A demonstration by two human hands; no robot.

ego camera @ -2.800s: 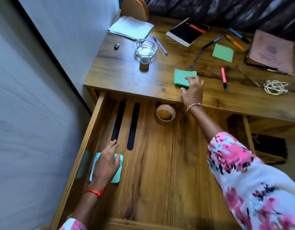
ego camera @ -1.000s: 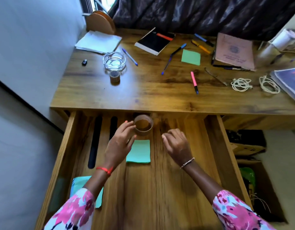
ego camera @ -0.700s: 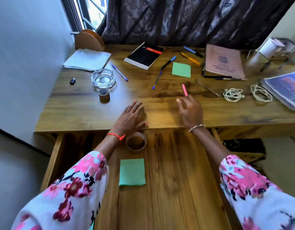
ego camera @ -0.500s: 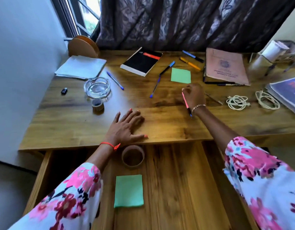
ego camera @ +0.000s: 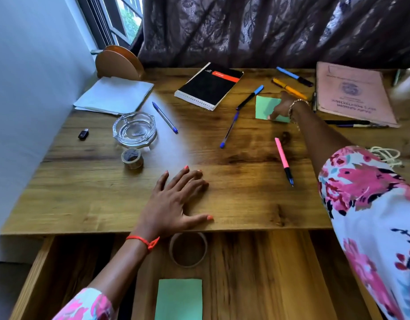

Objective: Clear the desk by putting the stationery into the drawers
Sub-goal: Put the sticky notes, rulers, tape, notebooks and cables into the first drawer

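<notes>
Fingers of the right hand (ego camera: pixel 283 106) are lying over the green sticky pad (ego camera: pixel 265 107) at one o'clock on the desk (ego camera: pixel 107 199), grip not discernible, while the left hand (ego camera: pixel 174 202) is resting flat and splayed at six o'clock; the sleeve (ego camera: pixel 361 192) is probably risking brushing the pink pen (ego camera: pixel 283 158) away.

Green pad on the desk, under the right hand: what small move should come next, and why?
Probably pinch the pad and lift it: the right hand touches it, it lies flat on the desk, and the open drawer below holds a second pad.
</notes>
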